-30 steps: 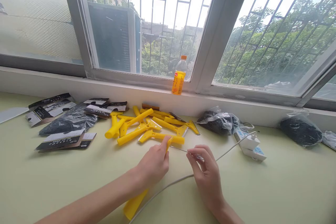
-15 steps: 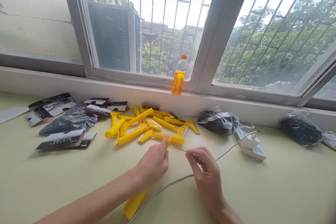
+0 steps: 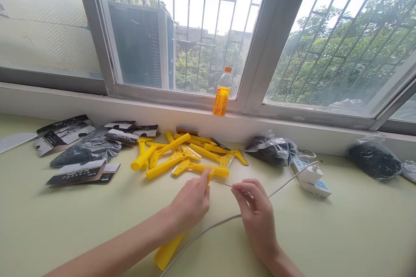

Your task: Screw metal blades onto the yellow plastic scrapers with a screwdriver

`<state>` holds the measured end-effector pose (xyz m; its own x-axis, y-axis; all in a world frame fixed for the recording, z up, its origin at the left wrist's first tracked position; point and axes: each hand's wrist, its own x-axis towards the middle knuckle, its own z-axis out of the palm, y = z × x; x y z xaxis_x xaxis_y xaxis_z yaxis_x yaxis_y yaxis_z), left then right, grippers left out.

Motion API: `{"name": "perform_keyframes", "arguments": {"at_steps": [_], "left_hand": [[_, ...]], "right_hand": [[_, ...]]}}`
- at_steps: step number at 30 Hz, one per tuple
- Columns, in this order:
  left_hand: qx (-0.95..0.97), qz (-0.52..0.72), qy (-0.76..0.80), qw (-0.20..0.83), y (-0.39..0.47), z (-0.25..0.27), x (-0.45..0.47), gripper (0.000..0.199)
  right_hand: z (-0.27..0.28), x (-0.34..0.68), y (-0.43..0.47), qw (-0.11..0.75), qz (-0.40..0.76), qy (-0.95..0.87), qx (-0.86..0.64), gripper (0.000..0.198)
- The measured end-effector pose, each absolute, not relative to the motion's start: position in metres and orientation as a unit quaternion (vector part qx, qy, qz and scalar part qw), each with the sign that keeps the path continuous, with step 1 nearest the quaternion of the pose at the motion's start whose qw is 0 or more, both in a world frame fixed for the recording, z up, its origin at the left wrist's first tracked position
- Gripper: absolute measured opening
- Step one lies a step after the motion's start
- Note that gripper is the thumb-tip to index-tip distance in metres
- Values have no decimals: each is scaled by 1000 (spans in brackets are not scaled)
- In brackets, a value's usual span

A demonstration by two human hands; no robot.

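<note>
Next to nothing had changed over the last second — the view had shifted a touch while both hands kept their places, so I judged the work to be at the same step. My left hand (image 3: pixel 191 201) had its grip closed around a yellow scraper (image 3: pixel 169 252), held over the tabletop (image 3: pixel 308 233); its head showed beyond the fingers, and its handle seemed to come out below the wrist. My right hand (image 3: pixel 258 214) had its grip pinched on a metal rod (image 3: pixel 222 182) that reached towards the scraper's head; the rod's near end was hidden.

Just beyond my left hand lay a pile of other scrapers (image 3: pixel 164 168). A pale cable (image 3: pixel 214 226) from the power strip (image 3: pixel 312 177) passed behind my right hand and close beside the held handle — to my mind the likeliest snag. Packaging cards (image 3: pixel 76 172) lay off to the left, and a bottle (image 3: pixel 222 97) stood on the windowsill (image 3: pixel 182 113).
</note>
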<state>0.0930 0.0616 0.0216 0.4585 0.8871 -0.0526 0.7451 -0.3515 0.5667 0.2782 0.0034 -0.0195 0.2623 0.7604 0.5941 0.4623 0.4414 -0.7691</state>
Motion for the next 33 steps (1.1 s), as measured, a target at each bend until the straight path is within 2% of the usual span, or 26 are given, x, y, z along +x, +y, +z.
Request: {"name": "perform_keyframes", "arguments": {"at_steps": [3, 11, 14, 18, 23, 28, 33], "left_hand": [[810, 134, 504, 269, 61, 22, 93, 55], [811, 127, 508, 260, 62, 22, 93, 56], [813, 125, 510, 253, 63, 21, 93, 56], [808, 122, 516, 256, 62, 20, 93, 57], [807, 128, 515, 258, 61, 22, 92, 54], [795, 145, 522, 273, 60, 26, 94, 38], [783, 166, 529, 282, 58, 25, 96, 23]], "right_hand": [[-20, 278, 3, 600, 154, -580, -529, 21], [-23, 277, 3, 536, 281, -501, -619, 57], [-22, 277, 3, 541, 270, -517, -605, 52], [-23, 278, 5, 592, 236, -541, -549, 36], [-24, 279, 5, 590, 246, -537, -550, 33], [-23, 277, 2, 548, 229, -551, -586, 41], [-24, 278, 3, 581, 185, -571, -550, 29]]}}
